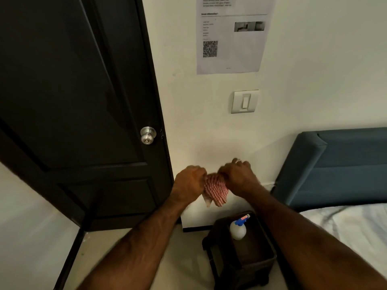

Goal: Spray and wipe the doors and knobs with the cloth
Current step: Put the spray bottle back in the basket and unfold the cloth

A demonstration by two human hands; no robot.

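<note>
While the dark door (69,97) fills the view from nine to eleven o'clock, its panels show no streaks or wet patches that I can make out, so whether it has been sprayed or wiped cannot be told. Its silver knob (148,135) sits toward the middle, at about ten o'clock from the hands, with nothing touching it. Lower, near the centre, the left hand (188,183) is clenched on one end of the red-and-white checked cloth (215,189), fingers curled round it. The right hand (238,176) grips the other end at three o'clock of the left, so the cloth is bunched between both, held in the air in front of the wall and clear of the door. At six o'clock below the hands, the spray bottle (238,229) stands in a dark basket (261,262) on the floor, untouched. My judgement: the cloth is being readied or wrung, and the wiping of door and knob is not under way at this moment.
</note>
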